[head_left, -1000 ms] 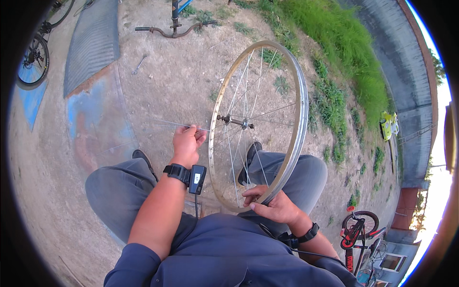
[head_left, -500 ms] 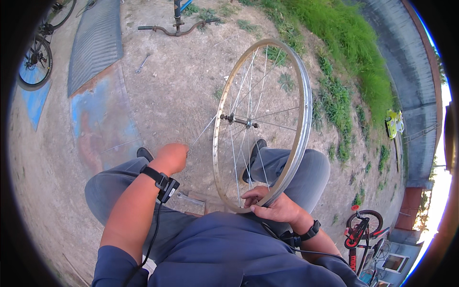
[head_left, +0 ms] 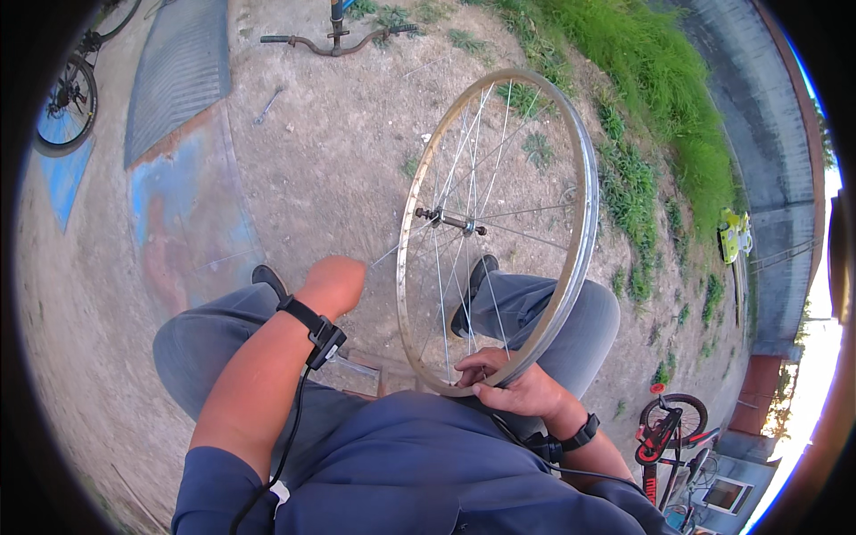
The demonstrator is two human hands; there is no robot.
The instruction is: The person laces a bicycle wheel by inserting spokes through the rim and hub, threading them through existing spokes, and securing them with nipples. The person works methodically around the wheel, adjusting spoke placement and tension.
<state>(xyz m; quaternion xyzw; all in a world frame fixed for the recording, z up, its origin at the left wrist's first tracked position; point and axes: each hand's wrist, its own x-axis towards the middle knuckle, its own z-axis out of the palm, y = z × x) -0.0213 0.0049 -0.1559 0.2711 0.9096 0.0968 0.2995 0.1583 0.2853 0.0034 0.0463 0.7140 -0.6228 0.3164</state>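
A bare bicycle wheel (head_left: pixel 586 192), rim without tyre, stands upright and tilted between my knees. Its hub (head_left: pixel 451 221) carries several spokes, with wide gaps between some. My right hand (head_left: pixel 517 383) grips the bottom of the rim near my belly, fingers curling inside it and thumb over the near side. Left of the wheel, my left hand (head_left: pixel 335 285) is closed in a fist, back of the hand up. A thin metal spoke (head_left: pixel 385 256) sticks out from it toward the hub. The fingers themselves are hidden by the hand.
A wrench (head_left: pixel 267 105) lies on the dirt ahead, near a bicycle handlebar (head_left: pixel 335 46). Metal sheets (head_left: pixel 178 98) cover ground at left, beside a bicycle wheel with tyre (head_left: pixel 67 107). A red and black bicycle (head_left: pixel 664 437) lies at right. Weeds (head_left: pixel 660 98) grow along a wall.
My left fist has moved slightly right and up, toward the wheel, with the spoke. The wheel has shifted a little to the right; my right hand keeps its grip.
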